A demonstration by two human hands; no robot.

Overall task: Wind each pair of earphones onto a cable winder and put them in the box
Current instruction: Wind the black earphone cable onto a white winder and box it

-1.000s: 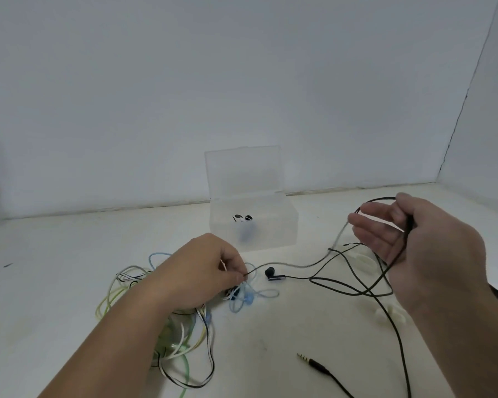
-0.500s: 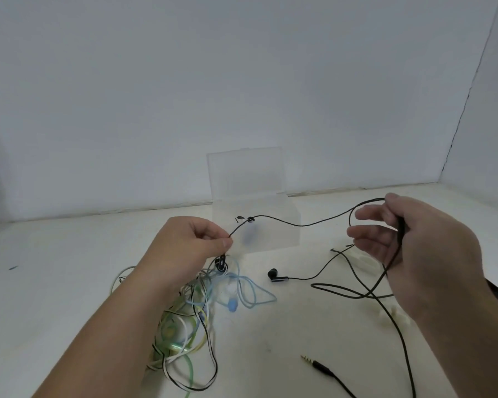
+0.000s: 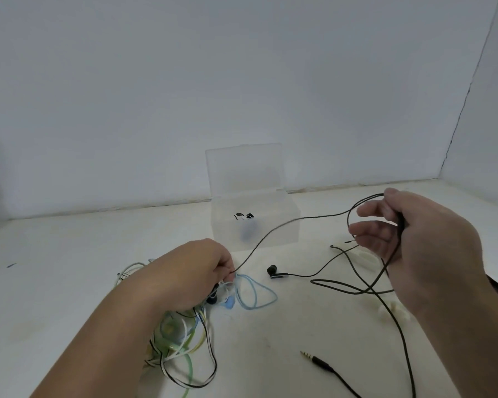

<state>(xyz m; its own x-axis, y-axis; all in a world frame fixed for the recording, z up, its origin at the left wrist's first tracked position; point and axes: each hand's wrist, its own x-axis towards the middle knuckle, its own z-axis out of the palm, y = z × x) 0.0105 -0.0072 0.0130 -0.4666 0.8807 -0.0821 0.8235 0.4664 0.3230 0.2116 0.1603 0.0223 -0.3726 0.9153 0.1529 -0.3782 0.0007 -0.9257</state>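
Observation:
My left hand (image 3: 196, 272) pinches a thin black earphone cable (image 3: 273, 232) just above a tangle of green, white, blue and black earphones (image 3: 184, 331) on the table. The cable runs up and right to my right hand (image 3: 414, 242), which holds a loop of it raised off the table. One black earbud (image 3: 272, 271) of this pair lies on the table between my hands. Its jack plug (image 3: 314, 359) lies at the front. A clear plastic box (image 3: 256, 225) with its lid up stands behind, with wound earphones inside. White cable winders (image 3: 365, 258) lie under my right hand.
A light-blue cable loop (image 3: 256, 294) lies next to my left hand. Another white winder (image 3: 397, 311) sits near my right wrist. White walls close the table at the back and on the right.
My left hand rose with the black cable, lifting part of the tangle, then came back down to the pile. The cable stays stretched to my right hand, which has barely moved.

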